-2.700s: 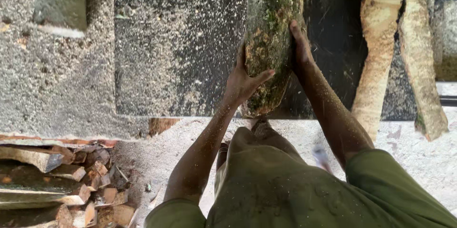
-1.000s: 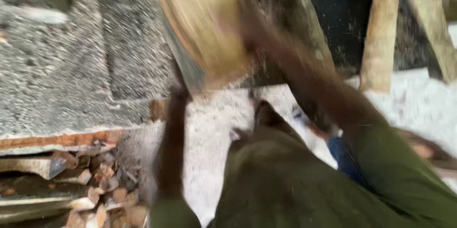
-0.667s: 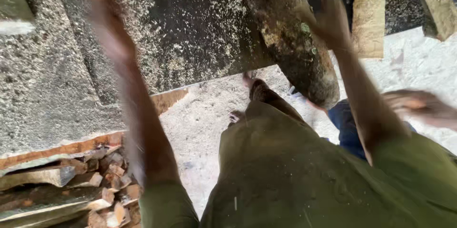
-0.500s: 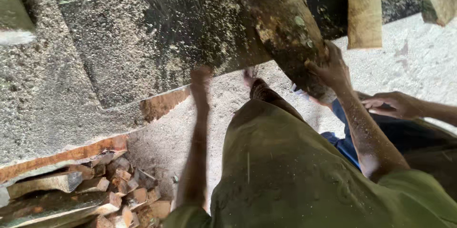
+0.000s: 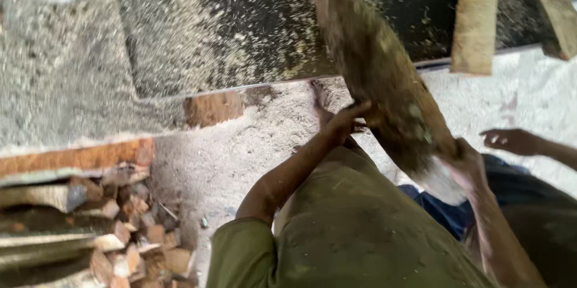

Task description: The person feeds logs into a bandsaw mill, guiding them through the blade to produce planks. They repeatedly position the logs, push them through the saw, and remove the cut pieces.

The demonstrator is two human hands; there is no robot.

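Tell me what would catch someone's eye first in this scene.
The big mossy log slants across the middle, with the left hand against its side and the right hand cupping its pale cut end. Behind lies a sawdust-strewn bench; chopped wood scraps pile up at lower left.

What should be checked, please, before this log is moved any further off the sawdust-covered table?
1. Left hand on the log: ok, it touches the log's side partway along.
2. Right hand at the log's near end: ok, it cups the pale cut end.
3. Firmness of both grips: cannot tell, the log and hands are blurred.
4. Space on the right: not ok, another person's hand reaches in close to the log's near end.
5. Far end supported: ok, the log slants up over the table.
6. Footing: cannot tell; a bare foot stands on sawdust, with wood scraps piled at the left.
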